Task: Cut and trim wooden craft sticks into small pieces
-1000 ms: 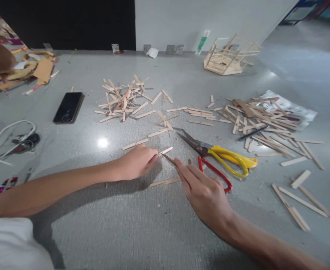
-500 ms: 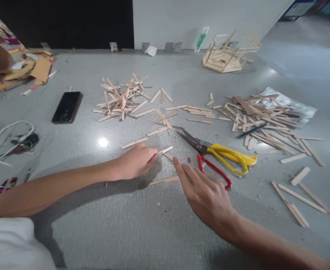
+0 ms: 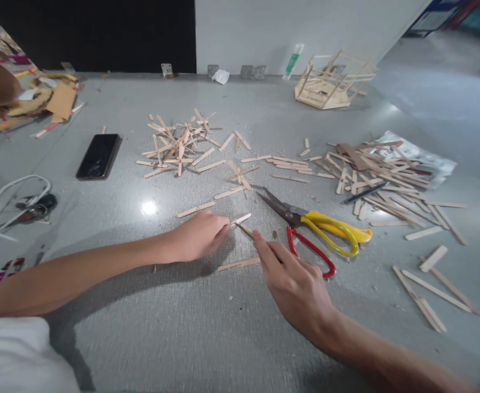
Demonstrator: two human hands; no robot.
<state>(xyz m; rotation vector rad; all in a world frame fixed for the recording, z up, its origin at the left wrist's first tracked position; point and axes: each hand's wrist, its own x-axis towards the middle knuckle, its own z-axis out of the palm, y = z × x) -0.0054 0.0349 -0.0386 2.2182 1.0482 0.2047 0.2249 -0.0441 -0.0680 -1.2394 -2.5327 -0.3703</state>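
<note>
My left hand (image 3: 201, 236) is closed on a wooden craft stick (image 3: 242, 219), whose free end points right. My right hand (image 3: 293, 273) grips a slim, pointed, blade-like tool (image 3: 245, 231); its handle is hidden in the palm. The tool's tip is at the stick, close to my left fingertips. Beyond my right hand lie large scissors (image 3: 293, 215) with one yellow and one red loop, their blades parted. Under the yellow loop is a yellow object (image 3: 360, 234), partly covered. Two overlapping craft sticks (image 3: 240, 264) lie just below my hands.
Craft sticks form a pile (image 3: 180, 142) at centre left and a larger heap (image 3: 387, 174) on the right, with a dark pen (image 3: 365, 192). A stick-built frame (image 3: 334, 82) and glue tube (image 3: 293, 61) stand behind. Left are a phone (image 3: 99, 156), white cable (image 3: 15, 183) and cardboard scraps (image 3: 62, 102).
The tool in my right hand shifts slightly against the stick, its tip backing off and returning. My left hand keeps the stick in the same place. The view wobbles a little.
</note>
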